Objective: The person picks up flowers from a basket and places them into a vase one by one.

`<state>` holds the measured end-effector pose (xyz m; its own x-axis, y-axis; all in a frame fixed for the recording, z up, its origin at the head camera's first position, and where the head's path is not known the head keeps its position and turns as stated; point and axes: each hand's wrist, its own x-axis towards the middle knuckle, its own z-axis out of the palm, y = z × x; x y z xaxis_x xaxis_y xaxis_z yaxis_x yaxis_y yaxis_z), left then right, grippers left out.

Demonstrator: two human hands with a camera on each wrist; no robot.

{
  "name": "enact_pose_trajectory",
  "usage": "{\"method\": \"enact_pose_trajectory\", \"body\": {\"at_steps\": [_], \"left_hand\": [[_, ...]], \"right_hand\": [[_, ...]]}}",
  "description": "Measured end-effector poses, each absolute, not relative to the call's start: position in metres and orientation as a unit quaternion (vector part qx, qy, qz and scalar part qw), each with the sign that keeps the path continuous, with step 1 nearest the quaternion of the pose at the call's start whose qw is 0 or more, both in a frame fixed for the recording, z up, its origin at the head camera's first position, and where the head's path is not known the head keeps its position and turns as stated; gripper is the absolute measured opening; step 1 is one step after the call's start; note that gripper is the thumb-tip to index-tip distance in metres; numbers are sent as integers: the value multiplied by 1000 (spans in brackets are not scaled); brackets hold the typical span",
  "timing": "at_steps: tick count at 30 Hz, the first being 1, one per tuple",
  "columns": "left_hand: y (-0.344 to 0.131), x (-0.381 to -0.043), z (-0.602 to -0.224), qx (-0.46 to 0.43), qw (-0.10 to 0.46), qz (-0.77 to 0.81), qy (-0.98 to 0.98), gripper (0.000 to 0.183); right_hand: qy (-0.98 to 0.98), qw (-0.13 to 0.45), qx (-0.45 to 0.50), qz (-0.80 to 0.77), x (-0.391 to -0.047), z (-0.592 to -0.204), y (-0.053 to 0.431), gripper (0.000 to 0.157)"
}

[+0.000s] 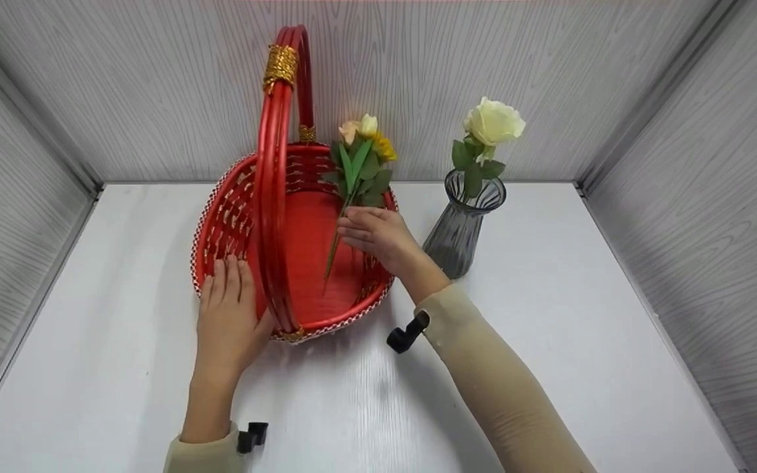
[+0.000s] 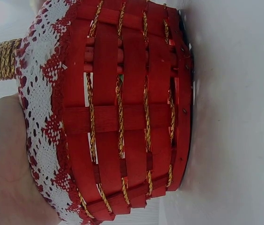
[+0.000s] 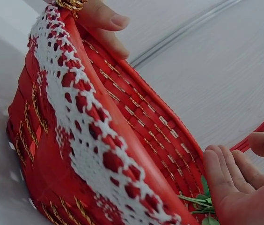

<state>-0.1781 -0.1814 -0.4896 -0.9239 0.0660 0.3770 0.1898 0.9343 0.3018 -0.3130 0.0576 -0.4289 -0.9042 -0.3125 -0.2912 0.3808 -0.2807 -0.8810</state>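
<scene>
A red woven basket with a tall handle stands on the table. My left hand rests across its near-left rim beside the handle's foot, fingers straight and reaching inside. The left wrist view shows the palm against the white lace edging. Inside the basket leans a small bunch of flowers, peach, white and yellow with green leaves. My right hand is over the right side of the basket at the stems, its fingers extended; in the right wrist view the fingers look straight beside green leaves.
Right of the basket stands a grey ribbed glass vase holding a white rose, close to my right wrist. The basket handle arches up between my hands. Wood-grain panels enclose the white table at the back and sides.
</scene>
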Motion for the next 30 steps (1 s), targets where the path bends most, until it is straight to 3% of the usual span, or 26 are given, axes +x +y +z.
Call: {"method": "enact_pose_trajectory", "body": {"at_steps": [7, 30], "left_hand": [[-181, -178, -488, -68, 185, -169, -966, 74], [-182, -178, -488, -70, 189, -168, -965, 73]], "right_hand": [[550, 212, 70, -804, -319, -439, 47, 31], [540, 221, 163, -796, -337, -458, 36, 43]]}}
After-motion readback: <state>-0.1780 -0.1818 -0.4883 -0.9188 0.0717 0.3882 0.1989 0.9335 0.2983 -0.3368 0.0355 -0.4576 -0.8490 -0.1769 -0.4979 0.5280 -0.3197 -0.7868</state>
